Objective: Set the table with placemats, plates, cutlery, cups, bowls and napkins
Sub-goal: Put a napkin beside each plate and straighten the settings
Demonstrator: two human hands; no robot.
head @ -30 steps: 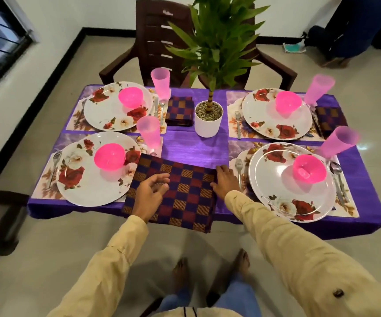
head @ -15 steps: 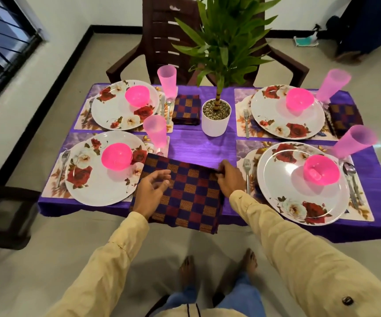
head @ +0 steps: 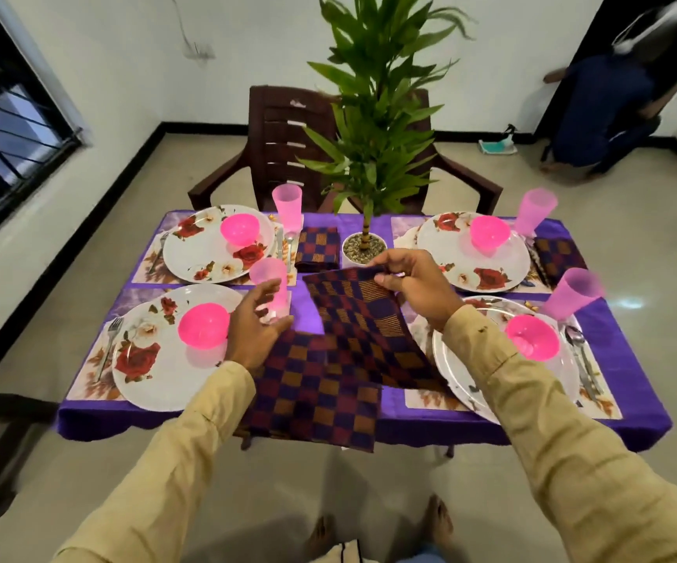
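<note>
A checkered purple, maroon and orange napkin lies at the near middle of the purple-covered table, part of it hanging over the front edge. My right hand pinches its right far corner and holds that flap lifted above the table. My left hand hovers with spread fingers over the napkin's left edge, next to the near left pink cup. Several places are laid with floral plates, pink bowls, pink cups and cutlery. Folded napkins lie at the far middle and far right.
A potted plant in a white pot stands mid-table, just beyond my right hand. A brown plastic chair stands behind the table. A person crouches at the far right by a doorway. A dark chair is at the left.
My right hand has lifted the napkin's right side up off the table and over toward the left. My left hand has come off the cloth and opened. The view has tilted upward.
</note>
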